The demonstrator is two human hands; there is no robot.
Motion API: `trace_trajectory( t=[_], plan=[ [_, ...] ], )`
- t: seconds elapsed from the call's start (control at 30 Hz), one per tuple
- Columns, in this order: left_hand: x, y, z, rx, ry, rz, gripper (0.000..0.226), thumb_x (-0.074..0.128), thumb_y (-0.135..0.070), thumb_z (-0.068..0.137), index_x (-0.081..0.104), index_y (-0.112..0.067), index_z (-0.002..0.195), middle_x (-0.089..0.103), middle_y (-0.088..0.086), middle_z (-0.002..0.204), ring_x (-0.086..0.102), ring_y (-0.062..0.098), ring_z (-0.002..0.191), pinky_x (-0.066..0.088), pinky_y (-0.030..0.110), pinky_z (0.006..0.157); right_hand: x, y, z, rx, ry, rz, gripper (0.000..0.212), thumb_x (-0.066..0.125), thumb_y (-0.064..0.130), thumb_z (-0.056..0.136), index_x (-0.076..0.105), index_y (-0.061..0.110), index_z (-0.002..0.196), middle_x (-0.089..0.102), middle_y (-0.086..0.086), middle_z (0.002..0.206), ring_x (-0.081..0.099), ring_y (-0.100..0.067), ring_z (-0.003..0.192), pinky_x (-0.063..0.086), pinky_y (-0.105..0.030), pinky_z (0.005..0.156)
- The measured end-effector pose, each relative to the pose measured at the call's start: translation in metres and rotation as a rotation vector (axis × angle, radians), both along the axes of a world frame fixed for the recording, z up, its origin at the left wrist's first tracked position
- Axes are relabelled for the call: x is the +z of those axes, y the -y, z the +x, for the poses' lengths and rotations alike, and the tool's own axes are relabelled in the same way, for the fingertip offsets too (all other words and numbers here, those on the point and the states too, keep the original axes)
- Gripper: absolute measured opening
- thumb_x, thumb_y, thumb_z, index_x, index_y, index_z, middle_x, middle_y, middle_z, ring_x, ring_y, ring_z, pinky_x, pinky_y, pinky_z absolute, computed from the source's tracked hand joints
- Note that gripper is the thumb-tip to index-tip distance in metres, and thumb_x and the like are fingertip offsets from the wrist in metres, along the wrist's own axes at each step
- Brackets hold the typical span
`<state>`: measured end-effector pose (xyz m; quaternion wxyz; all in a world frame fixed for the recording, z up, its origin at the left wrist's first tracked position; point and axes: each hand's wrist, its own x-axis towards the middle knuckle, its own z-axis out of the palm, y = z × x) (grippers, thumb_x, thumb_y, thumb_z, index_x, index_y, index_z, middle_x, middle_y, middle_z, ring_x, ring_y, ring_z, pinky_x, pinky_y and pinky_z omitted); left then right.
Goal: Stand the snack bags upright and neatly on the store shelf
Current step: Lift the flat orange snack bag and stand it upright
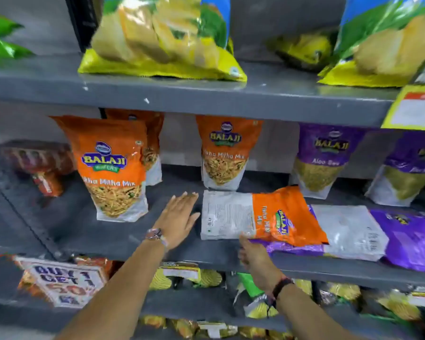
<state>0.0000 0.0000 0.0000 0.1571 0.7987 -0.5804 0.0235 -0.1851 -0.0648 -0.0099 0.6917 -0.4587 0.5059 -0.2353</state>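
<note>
On the grey middle shelf (84, 231) an orange snack bag (260, 217) lies flat on its back, resting partly on a flat purple bag (378, 236). My left hand (179, 217) is open, palm down, just left of the lying orange bag's white end. My right hand (255, 258) reaches up from below, fingertips touching that bag's front edge. Orange bags stand upright at the left (113, 168) and centre back (223, 153), with another one partly hidden behind the left bag. Two purple bags (326, 155) (412, 168) stand at the right.
The shelf above (206, 94) holds large yellow-green chip bags (162, 38) and a yellow price tag (415, 106). Dark red packs (39, 165) sit at the far left. Below, a "Buy 1 Get 1" sign (64, 280) hangs before more packets.
</note>
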Motion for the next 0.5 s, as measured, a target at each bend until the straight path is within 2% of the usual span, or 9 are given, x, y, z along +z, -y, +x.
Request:
trace_trajectory(
  t=[0.03,0.1,0.13,0.2,0.27,0.37,0.43,0.5],
  plan=[
    [0.001,0.013,0.004,-0.02,-0.085,-0.024,0.05,0.033,-0.03,0.093,0.02,-0.01,0.138,0.03,0.012,0.148,0.02,0.023,0.139,0.004,0.033,0.115,-0.006,0.002,0.006,-0.038,0.08,0.047,0.034,0.049,0.024,0.091,0.045,0.014,0.059,0.036,-0.004,0.057,0.032,-0.014,0.051,0.031,-0.021,0.049],
    [0.007,0.041,0.01,-0.102,-0.179,-0.056,0.047,0.037,-0.024,0.092,0.026,-0.008,0.136,0.039,0.016,0.142,0.03,0.028,0.134,0.006,0.032,0.113,-0.017,0.01,0.018,-0.116,0.181,0.127,0.015,0.052,0.026,0.089,0.054,0.014,0.08,0.046,-0.003,0.068,0.043,-0.013,0.062,0.043,-0.023,0.068],
    [0.014,0.057,0.011,-0.149,-0.231,-0.053,0.045,0.039,-0.022,0.092,0.03,-0.008,0.134,0.044,0.018,0.137,0.037,0.031,0.129,0.01,0.033,0.111,-0.022,0.012,0.021,-0.131,0.241,0.146,0.013,0.054,0.026,0.087,0.056,0.015,0.091,0.052,-0.002,0.074,0.048,-0.012,0.068,0.046,-0.022,0.074],
    [0.018,0.086,0.011,-0.199,-0.358,0.026,0.042,0.044,-0.021,0.09,0.038,-0.011,0.13,0.049,0.019,0.132,0.046,0.035,0.12,0.029,0.04,0.107,-0.021,0.011,0.027,-0.191,0.337,0.172,0.025,0.058,0.025,0.085,0.056,0.016,0.108,0.062,-0.002,0.09,0.055,-0.009,0.075,0.052,-0.013,0.064],
    [0.018,0.112,0.016,-0.22,-0.392,0.223,0.042,0.043,-0.029,0.09,0.041,-0.014,0.129,0.046,0.016,0.136,0.046,0.033,0.121,0.039,0.038,0.102,-0.02,0.01,0.033,-0.261,0.361,0.198,0.035,0.061,0.023,0.083,0.055,0.013,0.116,0.063,-0.007,0.108,0.06,-0.012,0.083,0.054,-0.014,0.061],
    [0.016,0.138,0.021,-0.225,-0.286,0.495,0.051,0.035,-0.047,0.089,0.041,-0.015,0.129,0.041,0.014,0.141,0.041,0.031,0.125,0.035,0.037,0.104,-0.018,0.008,0.039,-0.315,0.417,0.219,0.042,0.061,0.019,0.081,0.052,0.016,0.122,0.061,-0.009,0.122,0.059,-0.022,0.105,0.05,-0.031,0.084],
    [0.016,0.145,0.024,-0.203,-0.314,0.544,0.053,0.033,-0.052,0.087,0.051,-0.013,0.119,0.051,0.017,0.128,0.048,0.032,0.114,0.04,0.037,0.094,-0.017,0.008,0.041,-0.315,0.458,0.193,0.044,0.06,0.016,0.081,0.049,0.018,0.124,0.06,-0.009,0.125,0.058,-0.024,0.108,0.049,-0.031,0.083],
    [0.017,0.144,0.026,-0.179,-0.414,0.543,0.043,0.037,-0.053,0.086,0.058,-0.015,0.087,0.058,0.012,0.092,0.054,0.025,0.082,0.041,0.033,0.07,-0.015,0.007,0.041,-0.314,0.467,0.133,0.046,0.061,0.013,0.081,0.048,0.018,0.124,0.06,-0.008,0.124,0.06,-0.021,0.104,0.051,-0.028,0.076]
  ],
)
